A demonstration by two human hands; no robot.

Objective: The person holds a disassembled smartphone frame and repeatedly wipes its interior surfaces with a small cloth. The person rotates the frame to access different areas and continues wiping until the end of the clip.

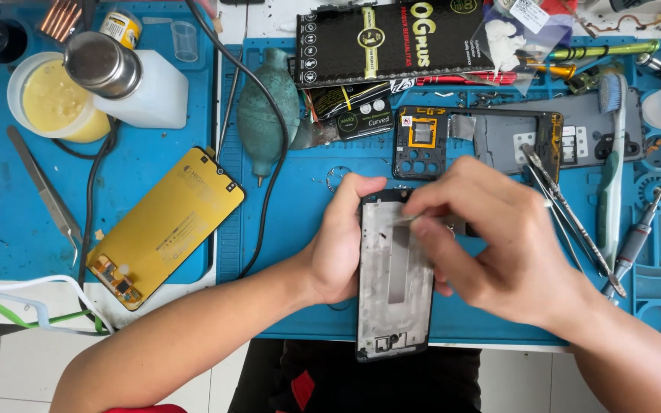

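The person works over a blue silicone repair mat (300, 229), with a black-edged, silver-grey phone middle frame (394, 306) lying lengthwise at the centre, its lower end hanging past the mat's near edge at 6 o'clock. The left hand (338, 245) clasps the frame's left edge, thumb up along the top corner, apparently to keep it from sliding. The right hand (499, 237) comes in from 3 o'clock with its fingers pinched together over the frame's upper part; a thin pale sliver shows at the fingertips, but whether it is a tool, a strip of adhesive or a glint is hard to tell.

At 9 o'clock of the frame a yellow-backed phone display panel (166, 226) lies tilted, set aside with its flex end toward the person. At 12 o'clock a second dark phone housing with a camera cutout (476, 141) rests flat, and beyond it a black printed box (392, 38). A teal rubber dust blower (268, 103) stands at 11 o'clock. Metal tweezers (568, 218) and a grey screwdriver (636, 237) lie at 3 o'clock, within reach of the right hand.

The right hand covers the frame's upper right part, so what lies there cannot be seen. A jar of yellow paste (47, 99) at 10 o'clock is partly covered by a metal-capped bottle.
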